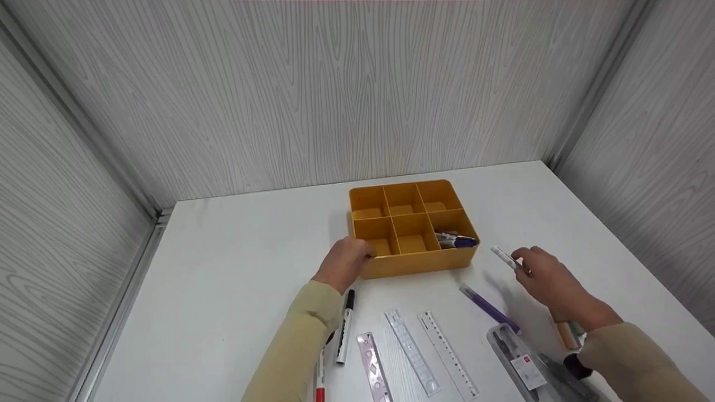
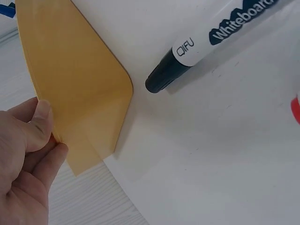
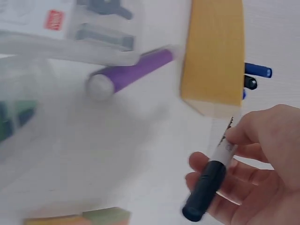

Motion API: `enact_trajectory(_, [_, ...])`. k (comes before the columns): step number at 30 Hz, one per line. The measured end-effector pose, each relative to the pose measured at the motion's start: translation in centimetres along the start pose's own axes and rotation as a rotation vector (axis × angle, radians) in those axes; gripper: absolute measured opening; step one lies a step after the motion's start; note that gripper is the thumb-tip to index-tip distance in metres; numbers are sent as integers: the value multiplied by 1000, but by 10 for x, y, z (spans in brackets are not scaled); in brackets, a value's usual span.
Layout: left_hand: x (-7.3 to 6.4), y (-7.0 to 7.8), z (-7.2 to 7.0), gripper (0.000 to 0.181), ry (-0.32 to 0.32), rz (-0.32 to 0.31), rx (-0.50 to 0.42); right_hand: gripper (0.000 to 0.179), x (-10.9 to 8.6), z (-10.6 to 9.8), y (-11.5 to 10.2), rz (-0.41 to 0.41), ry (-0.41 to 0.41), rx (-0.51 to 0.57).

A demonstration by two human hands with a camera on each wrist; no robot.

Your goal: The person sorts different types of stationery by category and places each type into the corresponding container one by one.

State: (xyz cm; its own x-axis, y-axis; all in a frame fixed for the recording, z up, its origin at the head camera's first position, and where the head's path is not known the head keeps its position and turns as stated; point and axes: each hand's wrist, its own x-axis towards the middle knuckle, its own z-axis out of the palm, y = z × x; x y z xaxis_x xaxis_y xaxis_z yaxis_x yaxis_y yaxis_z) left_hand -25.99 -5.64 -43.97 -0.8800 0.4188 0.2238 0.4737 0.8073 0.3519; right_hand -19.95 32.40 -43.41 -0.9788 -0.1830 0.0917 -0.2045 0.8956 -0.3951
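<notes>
My left hand (image 1: pixel 343 259) grips the front left rim of a yellow organizer box (image 1: pixel 419 264) with six compartments. In the left wrist view, the fingers and thumb of that hand (image 2: pixel 28 154) pinch the box edge. To the right of the box, my right hand (image 1: pixel 547 279) holds a white marker (image 1: pixel 504 257) above the table. Its dark cap (image 3: pixel 205 190) shows in the right wrist view, pointing away from the box. Several pens (image 1: pixel 455 240) lie in the front right compartment; the other compartments show bare floors.
A black-capped whiteboard marker (image 1: pixel 345 329) and a red-ended marker (image 1: pixel 320 385) lie by the left forearm. Pink (image 1: pixel 373 365) and clear rulers (image 1: pixel 412 352) are in front of the box. Right of them are a purple tube (image 1: pixel 489 307) and a clear case (image 1: pixel 505 357).
</notes>
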Motion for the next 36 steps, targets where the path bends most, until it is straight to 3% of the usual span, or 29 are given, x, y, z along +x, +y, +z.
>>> enact_trajectory(4, [-1, 1, 2, 21, -2, 4, 27, 27, 10, -6, -14, 1, 30, 12])
enact_trajectory(13, [-2, 3, 0, 23, -9, 18, 102, 16, 34, -5, -40, -127, 183, -1])
enact_trajectory(23, [0, 2, -1, 19, 22, 65, 98, 18, 56, 0, -51, -125, 155, 34])
enact_trajectory(36, [3, 2, -1, 20, -4, 34, 88, 20, 65, 7, -50, -118, 132, 66])
